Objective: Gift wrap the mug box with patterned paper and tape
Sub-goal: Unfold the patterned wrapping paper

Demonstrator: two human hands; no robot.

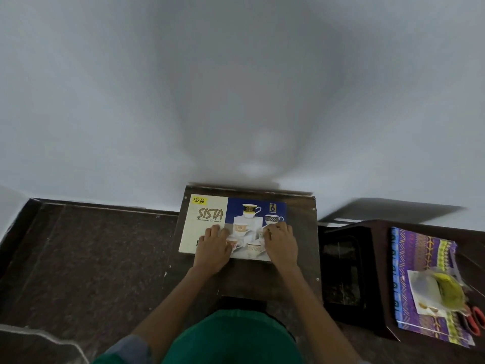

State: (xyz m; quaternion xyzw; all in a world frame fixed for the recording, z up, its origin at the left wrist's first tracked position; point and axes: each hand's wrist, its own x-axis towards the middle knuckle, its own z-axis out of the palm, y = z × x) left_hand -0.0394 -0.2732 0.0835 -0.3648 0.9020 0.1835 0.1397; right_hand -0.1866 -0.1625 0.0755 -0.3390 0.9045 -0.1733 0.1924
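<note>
Cardboard mug box (210,219) flat, long axis left-right, print upward.

The mug box (210,222) has a cream left panel with gold-brown "SISTA" lettering and a yellow price tag, and a deep blue right panel showing white cups with black, gold and dotted bands. It lies on a dark brown desk (301,227). The patterned paper (414,261), on a second dark brown desk (378,232), is purple with stripes of blue, yellow-green and orange motifs. On the paper sit a white sheet (425,287) and a yellow-green bundle (448,290). The scissors (472,321) beside them have red-orange handles. The floor (91,258) is speckled dark brown, the wall (236,88) pale grey-white, and the person's garment (231,340) green.
</note>
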